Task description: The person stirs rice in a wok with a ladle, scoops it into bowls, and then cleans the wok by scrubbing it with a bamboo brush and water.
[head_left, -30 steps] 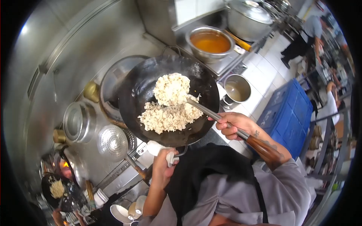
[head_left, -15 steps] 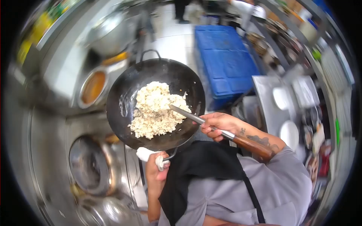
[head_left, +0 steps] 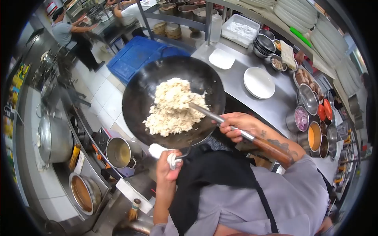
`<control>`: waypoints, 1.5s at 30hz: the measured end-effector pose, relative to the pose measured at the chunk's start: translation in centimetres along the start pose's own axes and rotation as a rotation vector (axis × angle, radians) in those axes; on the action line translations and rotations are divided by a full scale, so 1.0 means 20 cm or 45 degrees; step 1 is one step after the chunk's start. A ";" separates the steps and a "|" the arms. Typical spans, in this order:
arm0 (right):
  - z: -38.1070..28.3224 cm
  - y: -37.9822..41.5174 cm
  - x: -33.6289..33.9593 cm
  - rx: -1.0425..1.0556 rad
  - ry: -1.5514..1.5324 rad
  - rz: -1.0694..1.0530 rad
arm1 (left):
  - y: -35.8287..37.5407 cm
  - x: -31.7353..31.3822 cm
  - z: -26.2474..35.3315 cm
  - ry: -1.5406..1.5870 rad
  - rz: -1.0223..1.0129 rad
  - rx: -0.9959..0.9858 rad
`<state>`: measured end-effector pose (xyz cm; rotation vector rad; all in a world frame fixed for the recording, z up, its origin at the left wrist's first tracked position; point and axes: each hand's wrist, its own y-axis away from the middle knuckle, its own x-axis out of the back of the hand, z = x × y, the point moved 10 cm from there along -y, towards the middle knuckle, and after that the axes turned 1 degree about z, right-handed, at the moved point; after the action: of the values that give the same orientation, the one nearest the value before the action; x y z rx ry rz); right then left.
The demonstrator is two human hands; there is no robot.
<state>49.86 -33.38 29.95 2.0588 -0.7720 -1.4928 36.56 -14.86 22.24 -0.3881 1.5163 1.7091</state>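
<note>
On my feed, cooked rice (head_left: 169, 112) sits heaped in the dark wok (head_left: 138, 84). My left hand (head_left: 168, 167) grips the wok's near handle (head_left: 183, 155) through a white cloth (head_left: 157, 150); my right hand (head_left: 239, 126) is closed around a wooden-handled utensil (head_left: 208, 114), its head hidden in the rice. White plates (head_left: 259, 82) rest on the steel counter (head_left: 241, 96) to the right.
</note>
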 end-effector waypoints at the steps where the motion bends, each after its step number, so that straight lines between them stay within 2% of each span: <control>1: -0.03 0.06 0.05 0.041 -0.028 0.050 | -0.05 -0.04 -0.02 -0.044 0.008 0.030; 3: -0.09 0.19 0.14 0.144 -0.091 0.155 | -0.15 -0.14 -0.07 -0.111 -0.007 0.092; 9: -0.17 0.45 0.13 0.403 -0.319 0.229 | -0.32 -0.30 -0.09 -0.188 -0.152 0.304; 14: 0.00 0.59 -0.03 0.684 -0.232 0.395 | -0.26 -0.20 -0.03 -0.229 -0.305 0.342; 17: -0.01 0.72 -0.04 0.832 -0.314 0.349 | -0.29 -0.21 -0.03 -0.209 -0.320 0.368; 21: 0.00 0.89 0.13 0.936 -0.343 0.422 | -0.34 -0.19 -0.01 -0.245 -0.256 0.275; 26: 0.03 0.87 0.39 0.933 -0.350 0.550 | -0.33 -0.09 0.10 -0.280 -0.220 0.317; 28: 0.05 0.80 0.57 0.906 -0.220 0.753 | -0.33 -0.02 0.19 -0.221 -0.143 0.243; 29: 0.07 0.73 0.61 0.908 -0.229 0.750 | -0.31 -0.01 0.22 -0.162 -0.178 0.257; 31: 0.09 0.66 0.74 0.958 0.118 1.190 | -0.28 0.03 0.31 -0.201 -0.161 0.213; 34: 0.14 0.45 1.04 1.087 0.784 1.579 | -0.24 0.12 0.39 -0.215 -0.148 0.176; 36: 0.19 0.38 1.11 1.320 1.327 2.028 | -0.21 0.16 0.43 -0.143 -0.132 0.169; 37: 0.23 0.31 1.13 1.148 1.290 2.072 | -0.20 0.17 0.45 -0.095 -0.157 0.159; 38: 0.27 0.25 1.15 1.145 1.287 2.070 | -0.17 0.19 0.47 -0.097 -0.153 0.159; 40: 0.34 0.14 1.28 1.227 1.474 2.351 | -0.15 0.22 0.51 -0.043 -0.077 0.153; 41: 0.35 0.11 1.34 1.172 1.420 2.377 | -0.15 0.25 0.53 -0.045 -0.083 0.152; 45: 0.28 0.20 1.26 1.210 1.221 2.370 | -0.17 0.43 0.61 -0.002 -0.083 0.186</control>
<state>50.09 -53.80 13.80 1.0409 -2.0597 0.9092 36.87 -0.53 16.85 -0.3556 1.5987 1.5372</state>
